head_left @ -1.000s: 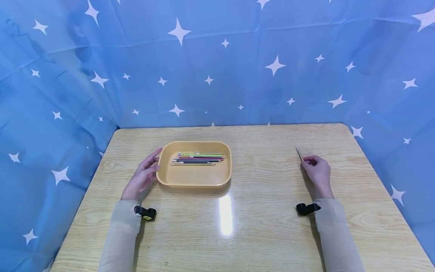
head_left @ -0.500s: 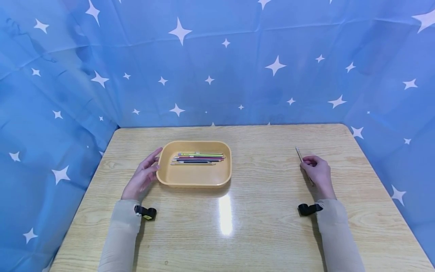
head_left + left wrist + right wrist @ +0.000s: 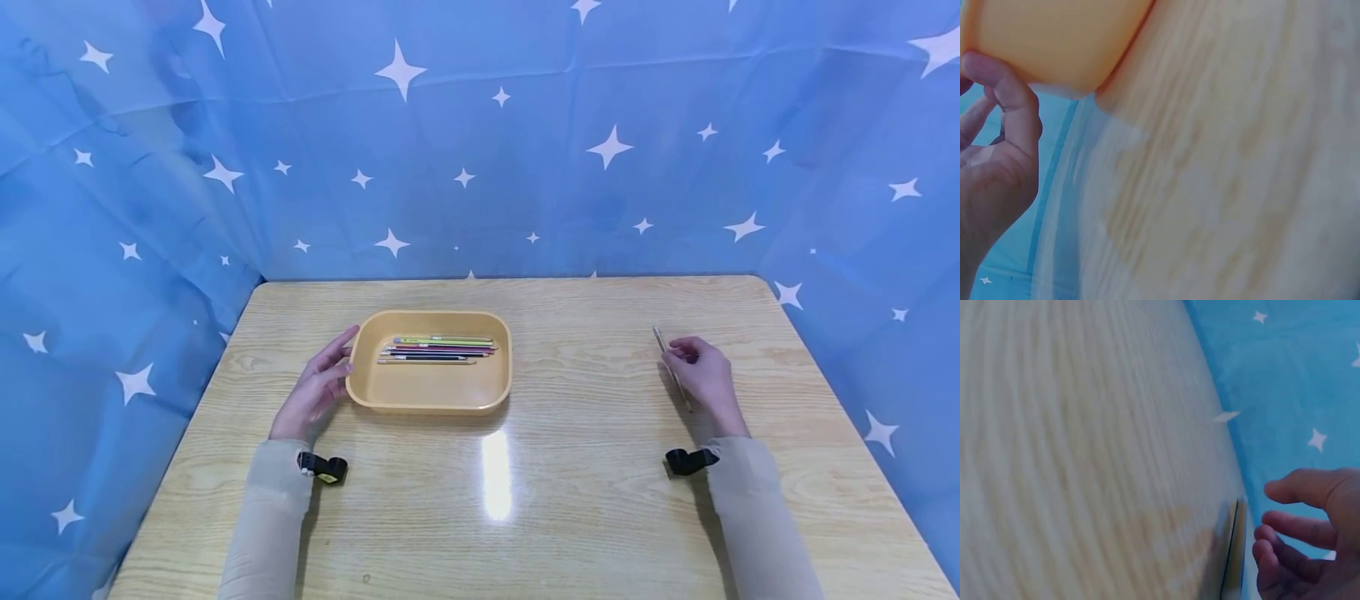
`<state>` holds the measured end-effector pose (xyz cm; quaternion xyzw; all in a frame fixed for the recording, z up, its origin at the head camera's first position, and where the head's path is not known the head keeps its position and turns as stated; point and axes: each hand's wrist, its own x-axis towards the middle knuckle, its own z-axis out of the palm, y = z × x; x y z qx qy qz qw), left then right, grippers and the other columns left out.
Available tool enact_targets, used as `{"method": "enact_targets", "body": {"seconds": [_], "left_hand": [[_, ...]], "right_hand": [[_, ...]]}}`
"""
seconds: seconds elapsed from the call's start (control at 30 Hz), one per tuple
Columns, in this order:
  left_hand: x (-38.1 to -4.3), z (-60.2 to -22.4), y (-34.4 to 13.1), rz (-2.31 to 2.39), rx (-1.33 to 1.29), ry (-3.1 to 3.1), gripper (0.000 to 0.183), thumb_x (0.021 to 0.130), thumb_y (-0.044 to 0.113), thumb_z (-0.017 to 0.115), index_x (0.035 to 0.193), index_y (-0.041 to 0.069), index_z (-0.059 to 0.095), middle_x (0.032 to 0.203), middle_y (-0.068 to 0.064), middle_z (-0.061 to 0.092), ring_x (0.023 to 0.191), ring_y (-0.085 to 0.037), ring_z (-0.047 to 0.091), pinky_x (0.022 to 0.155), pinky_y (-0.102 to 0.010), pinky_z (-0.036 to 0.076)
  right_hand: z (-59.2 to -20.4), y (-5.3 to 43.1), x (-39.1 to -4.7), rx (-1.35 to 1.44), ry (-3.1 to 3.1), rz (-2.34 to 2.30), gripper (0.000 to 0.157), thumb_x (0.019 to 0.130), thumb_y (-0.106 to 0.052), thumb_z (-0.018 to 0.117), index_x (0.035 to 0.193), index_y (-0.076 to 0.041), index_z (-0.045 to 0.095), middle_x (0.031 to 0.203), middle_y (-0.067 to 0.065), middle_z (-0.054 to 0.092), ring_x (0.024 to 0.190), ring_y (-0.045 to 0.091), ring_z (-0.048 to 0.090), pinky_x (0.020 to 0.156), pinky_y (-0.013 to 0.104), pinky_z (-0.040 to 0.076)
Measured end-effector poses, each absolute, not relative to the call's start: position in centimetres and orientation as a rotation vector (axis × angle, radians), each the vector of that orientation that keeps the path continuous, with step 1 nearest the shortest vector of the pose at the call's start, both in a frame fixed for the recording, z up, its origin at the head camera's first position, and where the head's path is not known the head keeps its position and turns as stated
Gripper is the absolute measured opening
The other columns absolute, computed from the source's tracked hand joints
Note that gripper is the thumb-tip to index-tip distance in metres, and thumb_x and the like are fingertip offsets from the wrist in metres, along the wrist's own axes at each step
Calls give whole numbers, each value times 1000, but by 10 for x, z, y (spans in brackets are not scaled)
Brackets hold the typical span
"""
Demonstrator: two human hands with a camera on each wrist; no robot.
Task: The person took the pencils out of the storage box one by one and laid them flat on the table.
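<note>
Head view: pencil let go by right hand

One pencil, possibly two side by side, lies on the right of the tabletop. The right hand, pinching it a second ago, now rests beside it with fingers parted; the placement appears complete. Left hand holds one tray at its left rim. Inside lie at least six bunched pencils; exact count uncertain.

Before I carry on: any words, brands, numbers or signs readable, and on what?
No readable text anywhere.
Yellow sticker by the left wrist: too small to read.
Lime pencil in the tray: any print too small to read.
Blue backdrop: only white stars.
</note>
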<state>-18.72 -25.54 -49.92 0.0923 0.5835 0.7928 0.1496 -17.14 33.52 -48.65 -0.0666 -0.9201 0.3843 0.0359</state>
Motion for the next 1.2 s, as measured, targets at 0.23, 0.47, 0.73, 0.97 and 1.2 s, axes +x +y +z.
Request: {"method": "enact_targets", "body": {"seconds": [0.23, 0.47, 0.73, 0.97, 1.2], "left_hand": [[-186, -497, -253, 2296, 233, 1667, 62, 97, -11, 37, 154, 8, 21, 114, -14, 43, 81, -15, 61, 65, -25, 54], [-183, -494, -247, 2263, 112, 1798, 60, 98, -6, 41, 153, 9, 26, 105, -9, 41, 70, -9, 56, 58, -22, 51], [-178, -487, -237, 1924, 91, 2251, 70, 91, -3, 54, 154, 14, 26, 115, -23, 45, 89, -18, 49, 67, -23, 51], [-170, -467, -229, 1769, 195, 2346, 75, 92, 2, 59, 155, 9, 18, 120, -32, 44, 87, -24, 47, 67, -25, 44], [-173, -477, -233, 1669, 233, 2356, 83, 95, 16, 62, 157, 20, 6, 145, -26, 28, 121, -40, 41, 92, -45, 46]], "right_hand": [[-480, 302, -175, 42, -2767, 1173, 33, 96, -15, 60, 118, 10, 59, 103, 25, 61, 93, 34, 57, 73, 29, 46], [-486, 267, -181, 275, -2801, 1187, 30, 95, -15, 63, 116, 7, 61, 96, 17, 64, 86, 31, 61, 73, 43, 51], [-492, 241, -183, 411, -2823, 1232, 27, 94, -13, 64, 113, 5, 63, 90, 11, 64, 82, 26, 63, 71, 40, 52], [-492, 230, -183, 463, -2811, 1247, 26, 95, -14, 63, 113, 5, 63, 89, 9, 65, 80, 23, 63, 70, 38, 52], [-491, 221, -185, 510, -2798, 1262, 25, 94, -13, 64, 111, 5, 63, 87, 8, 65, 77, 22, 63, 69, 36, 52]]}}
